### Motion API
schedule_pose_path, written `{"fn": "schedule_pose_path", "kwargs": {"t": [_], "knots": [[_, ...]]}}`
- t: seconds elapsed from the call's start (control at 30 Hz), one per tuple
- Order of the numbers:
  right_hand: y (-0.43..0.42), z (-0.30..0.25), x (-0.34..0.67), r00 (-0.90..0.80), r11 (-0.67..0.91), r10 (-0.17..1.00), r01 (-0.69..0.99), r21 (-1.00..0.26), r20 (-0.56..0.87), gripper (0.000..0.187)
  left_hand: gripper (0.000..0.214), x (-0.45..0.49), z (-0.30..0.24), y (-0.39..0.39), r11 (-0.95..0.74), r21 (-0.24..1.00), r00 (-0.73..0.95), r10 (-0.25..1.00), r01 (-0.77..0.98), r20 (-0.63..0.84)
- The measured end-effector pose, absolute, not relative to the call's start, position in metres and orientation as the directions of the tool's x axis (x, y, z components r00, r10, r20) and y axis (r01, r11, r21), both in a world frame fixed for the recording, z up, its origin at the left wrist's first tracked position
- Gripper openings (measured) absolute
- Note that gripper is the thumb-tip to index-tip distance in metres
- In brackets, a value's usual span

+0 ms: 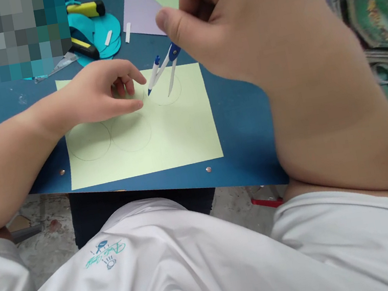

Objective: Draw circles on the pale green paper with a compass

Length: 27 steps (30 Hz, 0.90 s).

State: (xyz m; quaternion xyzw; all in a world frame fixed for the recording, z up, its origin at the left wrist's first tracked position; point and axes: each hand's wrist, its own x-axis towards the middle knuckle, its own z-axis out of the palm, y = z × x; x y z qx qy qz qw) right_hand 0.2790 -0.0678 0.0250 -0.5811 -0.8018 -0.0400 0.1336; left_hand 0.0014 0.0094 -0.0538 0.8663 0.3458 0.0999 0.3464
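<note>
A pale yellow-green sheet of paper (185, 137) lies on the blue table in front of me, with several thin circles drawn on it. My right hand (210, 18) is closed on the top of a blue and white compass (174, 52), thumb and fingers pinched together. The compass stands tilted over a circle at the sheet's upper right, its two legs spread. My left hand (106, 90) is over the sheet's upper left, thumb and forefinger apart, holding nothing. Its fingertips are near the compass's pen leg. Part of the drawn circles lies under the left hand.
Beyond the sheet lie turquoise cut-out discs (111, 28), yellow and black cutters (85, 9) and a clear ruler (63, 63). A lilac sheet (141, 10) and small white strips (128, 32) are at the back. The table's front edge (170, 184) runs before my lap.
</note>
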Motion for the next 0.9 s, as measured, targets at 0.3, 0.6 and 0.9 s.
{"fn": "schedule_pose_path", "kwargs": {"t": [0.3,0.6,0.9], "knots": [[-0.104,-0.004,0.305,-0.366,0.534,0.732,0.831,-0.152,0.574,0.065,0.043,0.006,-0.068,0.01,-0.674,0.617,0.827,0.558,0.407,0.064],[-0.109,-0.045,0.309,-0.198,0.41,0.662,0.903,-0.128,0.723,0.088,0.042,0.005,-0.07,0.016,-0.766,0.578,0.863,0.466,0.282,0.195],[-0.112,-0.059,0.305,-0.2,0.418,0.625,0.902,-0.107,0.754,0.083,0.05,0.01,-0.075,0.015,-0.819,0.528,0.905,0.375,0.223,0.199]]}}
